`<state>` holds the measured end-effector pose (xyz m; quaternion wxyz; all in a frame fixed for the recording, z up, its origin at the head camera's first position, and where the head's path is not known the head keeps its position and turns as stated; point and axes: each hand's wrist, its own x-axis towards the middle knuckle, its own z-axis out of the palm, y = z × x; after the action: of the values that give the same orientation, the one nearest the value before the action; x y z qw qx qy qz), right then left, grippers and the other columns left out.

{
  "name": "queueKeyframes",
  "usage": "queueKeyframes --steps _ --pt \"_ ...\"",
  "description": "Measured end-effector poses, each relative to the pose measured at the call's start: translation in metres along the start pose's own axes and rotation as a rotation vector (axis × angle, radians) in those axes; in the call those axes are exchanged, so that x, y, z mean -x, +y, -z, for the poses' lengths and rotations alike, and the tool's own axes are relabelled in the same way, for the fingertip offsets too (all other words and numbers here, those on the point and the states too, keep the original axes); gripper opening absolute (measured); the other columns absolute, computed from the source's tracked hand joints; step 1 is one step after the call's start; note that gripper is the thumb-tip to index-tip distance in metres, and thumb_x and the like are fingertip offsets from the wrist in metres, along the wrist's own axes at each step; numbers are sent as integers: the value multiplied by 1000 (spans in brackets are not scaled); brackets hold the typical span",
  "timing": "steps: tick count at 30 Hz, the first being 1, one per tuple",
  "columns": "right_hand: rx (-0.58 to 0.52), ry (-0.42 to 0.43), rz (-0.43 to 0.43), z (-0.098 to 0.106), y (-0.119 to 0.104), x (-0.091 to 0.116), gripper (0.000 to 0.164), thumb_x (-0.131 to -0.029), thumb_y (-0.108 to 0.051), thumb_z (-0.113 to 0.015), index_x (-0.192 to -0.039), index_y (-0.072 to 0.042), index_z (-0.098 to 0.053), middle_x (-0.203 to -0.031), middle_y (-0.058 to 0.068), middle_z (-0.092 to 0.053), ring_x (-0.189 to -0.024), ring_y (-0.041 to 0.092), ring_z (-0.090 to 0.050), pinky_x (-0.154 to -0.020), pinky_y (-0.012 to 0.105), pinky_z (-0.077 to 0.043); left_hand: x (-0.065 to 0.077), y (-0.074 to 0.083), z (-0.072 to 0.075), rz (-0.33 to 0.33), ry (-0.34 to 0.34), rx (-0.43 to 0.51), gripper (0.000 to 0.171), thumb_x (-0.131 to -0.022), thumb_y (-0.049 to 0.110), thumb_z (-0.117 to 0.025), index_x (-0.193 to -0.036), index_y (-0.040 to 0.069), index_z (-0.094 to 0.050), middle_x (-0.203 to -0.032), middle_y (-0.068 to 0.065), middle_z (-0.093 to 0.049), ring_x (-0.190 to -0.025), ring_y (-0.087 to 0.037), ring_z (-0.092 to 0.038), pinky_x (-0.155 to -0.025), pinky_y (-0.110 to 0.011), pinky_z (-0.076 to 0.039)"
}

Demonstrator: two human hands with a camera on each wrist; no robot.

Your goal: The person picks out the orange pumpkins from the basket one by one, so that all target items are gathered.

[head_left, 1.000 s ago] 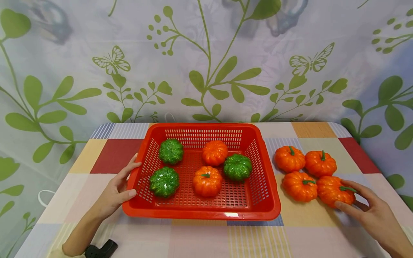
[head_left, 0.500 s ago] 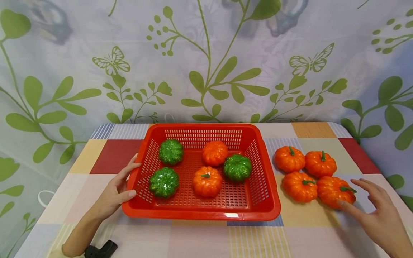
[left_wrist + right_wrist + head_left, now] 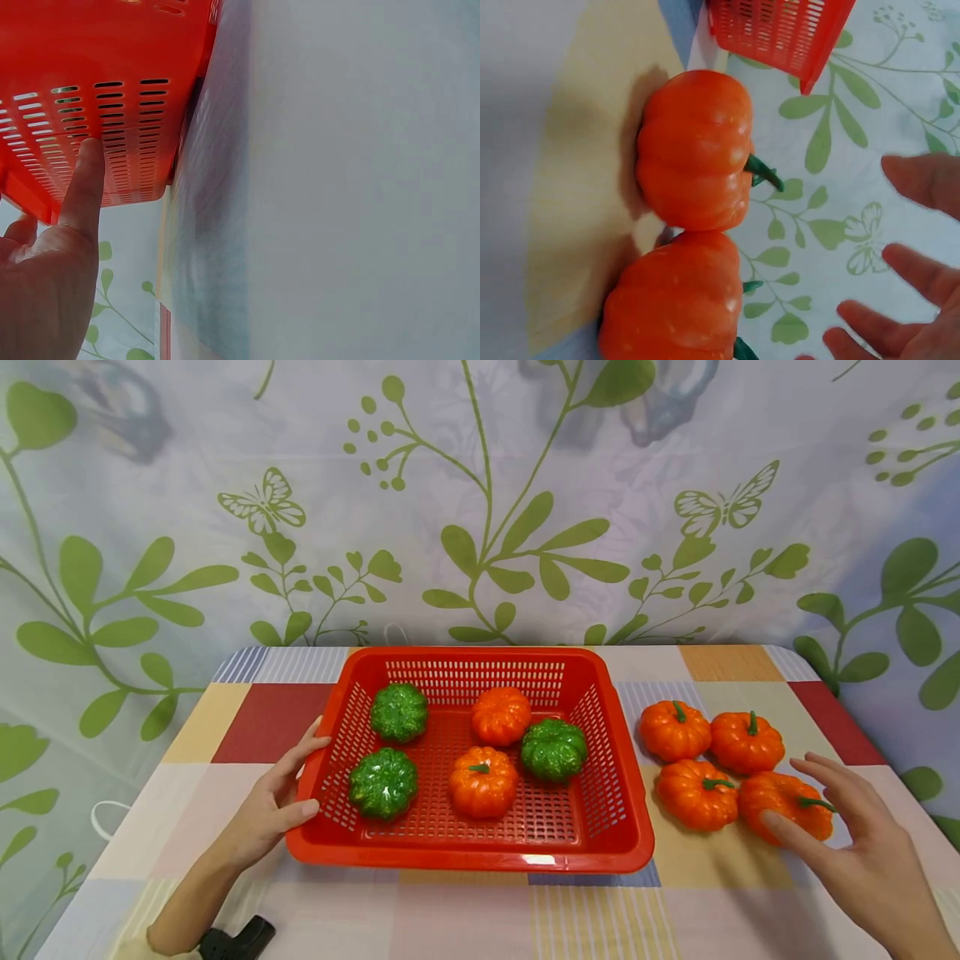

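Holding, with the left hand (image 3: 276, 797), the left rim of the red plastic basket (image 3: 420, 856), set on the patchwork-covered table (image 3: 465, 917) near its far edge. Pressing one straight finger to the slotted outer wall, as seen from the left wrist. Inside, at the back left corner, a green toy pumpkin (image 3: 400, 712); at the front left corner, a second green pumpkin (image 3: 383, 783); near the right wall, a third green pumpkin (image 3: 553, 750). Between these, toward the back wall, an orange pumpkin (image 3: 501, 716); toward the front rim, a stemmed orange pumpkin (image 3: 483, 787). Between the basket and the table's right edge, a cluster of four orange pumpkins (image 3: 696, 795). Hovering, with the right hand (image 3: 862, 843), over the front right one, fingers spread wide, apart from the pumpkins in the right wrist view.
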<state>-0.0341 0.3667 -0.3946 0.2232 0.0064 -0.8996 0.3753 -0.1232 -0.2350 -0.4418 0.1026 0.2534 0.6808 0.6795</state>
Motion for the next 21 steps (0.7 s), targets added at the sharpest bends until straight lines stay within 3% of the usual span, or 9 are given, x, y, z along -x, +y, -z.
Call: queueKeyframes --steps 3,11,21 --pt "12 -4 -36 -1 -3 -2 65 -80 1 -79 -139 -7 -54 -131 -27 -41 -123 -12 -33 -99 0 -19 0 0 0 0 -4 6 68 -92 -1 -54 -154 10 -28 -165 2 1 -131 -12 -43 -83 -42 -55" --pt "-80 5 -69 -6 -16 -3 62 -81 9 -75 -138 -6 -56 -136 -13 -44 -129 -4 -36 -103 3 -23 -2 3 -2 -26 -23 22 67 -92 -1 -53 -154 9 -28 -165 2 2 -133 -13 -42 -84 -42 -55" --pt "-39 -27 159 -11 -47 -3 64 -65 16 -82 -124 -1 -63 -131 -14 -54 -124 -2 -43 -101 5 -26 -1 2 -2 -9 -8 19 68 -92 -2 -54 -154 10 -29 -165 2 1 -131 -13 -43 -83 -43 -55"
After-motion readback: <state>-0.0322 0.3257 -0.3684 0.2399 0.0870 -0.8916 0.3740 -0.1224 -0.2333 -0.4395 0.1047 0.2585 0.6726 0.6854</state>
